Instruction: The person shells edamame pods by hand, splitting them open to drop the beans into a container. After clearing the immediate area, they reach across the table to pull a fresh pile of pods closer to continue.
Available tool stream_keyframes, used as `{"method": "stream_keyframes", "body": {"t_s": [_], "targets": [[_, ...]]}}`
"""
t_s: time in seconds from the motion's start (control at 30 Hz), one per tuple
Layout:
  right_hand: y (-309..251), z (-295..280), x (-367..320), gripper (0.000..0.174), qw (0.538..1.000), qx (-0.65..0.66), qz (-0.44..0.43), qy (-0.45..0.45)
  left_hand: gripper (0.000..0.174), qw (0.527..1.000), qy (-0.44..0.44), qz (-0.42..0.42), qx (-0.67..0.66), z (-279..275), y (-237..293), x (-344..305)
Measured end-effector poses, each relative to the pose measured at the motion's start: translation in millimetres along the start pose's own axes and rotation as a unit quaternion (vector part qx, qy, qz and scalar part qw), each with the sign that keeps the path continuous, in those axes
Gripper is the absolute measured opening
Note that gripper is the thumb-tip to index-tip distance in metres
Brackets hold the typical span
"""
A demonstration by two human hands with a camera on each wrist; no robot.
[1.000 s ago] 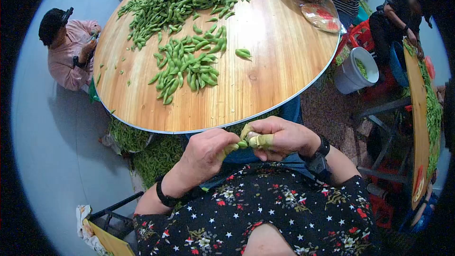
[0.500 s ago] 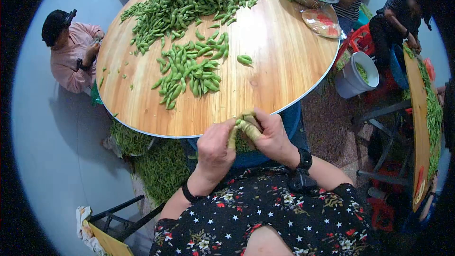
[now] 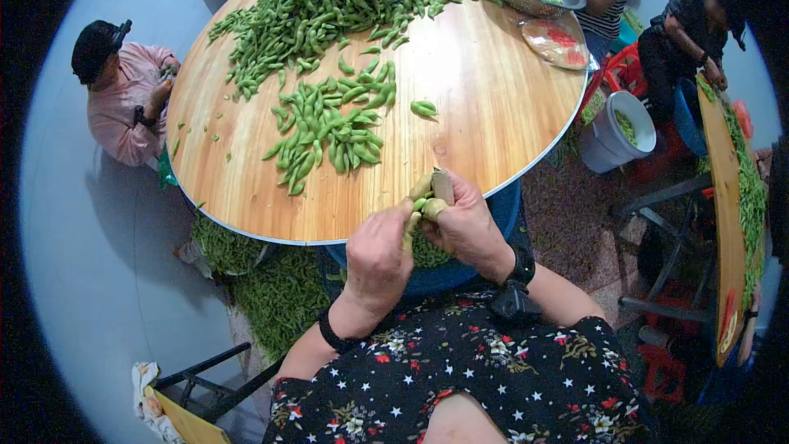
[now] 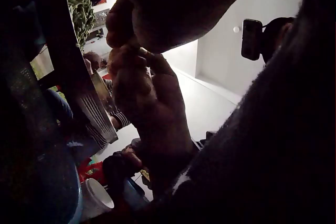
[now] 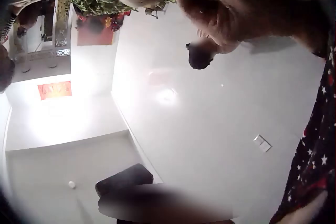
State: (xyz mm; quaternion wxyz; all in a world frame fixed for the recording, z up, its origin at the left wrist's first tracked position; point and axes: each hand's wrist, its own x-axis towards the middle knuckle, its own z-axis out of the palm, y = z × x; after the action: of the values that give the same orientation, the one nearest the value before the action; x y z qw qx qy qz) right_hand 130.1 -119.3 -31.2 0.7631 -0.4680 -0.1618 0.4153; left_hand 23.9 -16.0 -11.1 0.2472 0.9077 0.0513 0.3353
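Observation:
At the near edge of the round table point(image 3: 468, 148), both hands meet over a green soybean pod point(image 3: 421, 204). My left hand point(image 3: 376, 251) pinches it between thumb and fingertips from the left. From the right, my right hand point(image 3: 475, 228) pinches it too; its thumb and a finger wear yellowish-green coverings. Below the hands, a blue basin point(image 3: 440, 282) holds green beans point(image 3: 429, 255). In the dark left wrist view, my right hand point(image 4: 152, 95) faces the left one. A loose cluster of pods point(image 3: 329, 127) lies on the table, with a separate small group of pods point(image 3: 423, 108) to its right.
A large pod heap point(image 3: 345, 0) covers the table's far side. At far right stand a steel bowl point(image 3: 555, 2) and a plastic-wrapped disc point(image 3: 542, 39). A white bucket point(image 3: 604, 144) stands on the floor. More pods point(image 3: 279, 304) lie below left. People sit around.
Both hands have moved up toward the table edge, still together on a pod. Since half a second ago the right fingers have spread somewhat, and more of the pod shows.

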Motion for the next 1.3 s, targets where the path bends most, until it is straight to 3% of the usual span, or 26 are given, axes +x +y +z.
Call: {"method": "stream_keyframes", "body": {"t_s": [0.03, 0.13, 0.23, 0.27, 0.3, 0.43, 0.57, 0.63, 0.67, 0.7, 0.77, 0.8, 0.87, 0.9, 0.93, 0.97, 1.0, 1.07, 1.13, 1.2, 1.27, 1.3], "targets": [[0, -1, 0, 0.011, 1.0, 0.0, 0.001, 0.0, 0.02, 1.0, 0.0, -0.001, 0.0, -1, 0, 1], [-6, -1, -2, 0.011, 0.999, -0.027, -0.003, -0.019, 0.01, 0.973, -0.04, -0.171, -0.151, -6, -5, 7], [-12, 3, -5, 0.008, 0.992, -0.118, 0.042, 0.001, 0.009, 0.976, -0.054, -0.172, -0.124, -7, -12, 8], [-13, 7, -7, 0.01, 0.957, -0.263, -0.111, 0.054, 0.009, 0.976, -0.054, -0.173, -0.123, -7, -12, 8], [-16, 10, -8, 0.013, 0.875, -0.396, -0.259, 0.104, 0.008, 0.981, -0.045, -0.157, -0.106, -7, -12, 9], [-21, 10, -12, 0.019, 0.842, -0.438, -0.31, 0.055, 0.008, 0.992, -0.032, -0.11, -0.042, -6, -9, 8], [-22, 11, -13, 0.011, 0.88, -0.412, -0.236, 0.019, 0.013, 0.998, 0.013, -0.048, -0.043, -9, -3, 10], [-20, 6, -15, 0.012, 0.965, -0.248, -0.083, -0.014, 0.011, 1.0, -0.015, -0.016, -0.018, -12, -1, 9], [-25, 5, -15, 0.015, 0.984, -0.174, 0.005, -0.036, 0.01, 0.999, -0.033, -0.019, -0.024, -15, 0, 10], [-27, 1, -15, 0.015, 0.984, -0.173, 0.004, -0.036, 0.01, 0.999, -0.033, -0.018, -0.024, -19, 1, 9], [-32, -6, -16, 0.016, 0.979, -0.033, 0.166, -0.112, 0.009, 0.984, -0.115, -0.069, -0.119, -28, 1, 7], [-28, -7, -16, 0.019, 0.977, -0.001, 0.175, -0.123, 0.009, 0.984, -0.116, -0.068, -0.119, -29, 0, 6], [-27, -6, -16, 0.017, 0.977, 0.002, 0.178, -0.118, 0.008, 0.949, -0.131, -0.151, -0.242, -30, -2, 3], [-27, -5, -15, 0.016, 0.977, 0.004, 0.18, -0.114, 0.008, 0.95, -0.129, -0.151, -0.24, -30, -3, 3], [-25, -4, -14, 0.016, 0.977, 0.004, 0.179, -0.116, 0.008, 0.979, -0.105, -0.086, -0.152, -29, -3, 3], [-22, -1, -11, 0.013, 0.985, -0.123, 0.044, -0.111, 0.007, 0.995, -0.078, -0.019, -0.062, -28, -3, 4], [-20, 1, -10, 0.01, 0.96, -0.244, -0.092, -0.1, 0.007, 0.995, -0.076, -0.017, -0.061, -28, -1, 4], [-21, 4, -13, 0.01, 0.937, -0.316, -0.124, -0.088, 0.011, 0.996, -0.084, 0.036, 0.022, -29, 2, 1], [-21, 7, -14, 0.014, 0.891, -0.418, -0.163, -0.067, 0.01, 0.995, -0.101, 0.025, 0.013, -29, 1, -1], [-16, 4, -13, 0.013, 0.884, -0.424, -0.182, -0.078, 0.009, 0.993, -0.117, 0.011, 0.005, -29, 0, -4], [-16, 2, -12, 0.013, 0.876, -0.429, -0.203, -0.089, 0.009, 0.973, -0.132, -0.123, -0.145, -30, 1, -9], [-19, 1, -14, 0.011, 0.909, -0.372, -0.147, -0.117, 0.009, 0.973, -0.133, -0.123, -0.143, -32, 0, -9]]}}
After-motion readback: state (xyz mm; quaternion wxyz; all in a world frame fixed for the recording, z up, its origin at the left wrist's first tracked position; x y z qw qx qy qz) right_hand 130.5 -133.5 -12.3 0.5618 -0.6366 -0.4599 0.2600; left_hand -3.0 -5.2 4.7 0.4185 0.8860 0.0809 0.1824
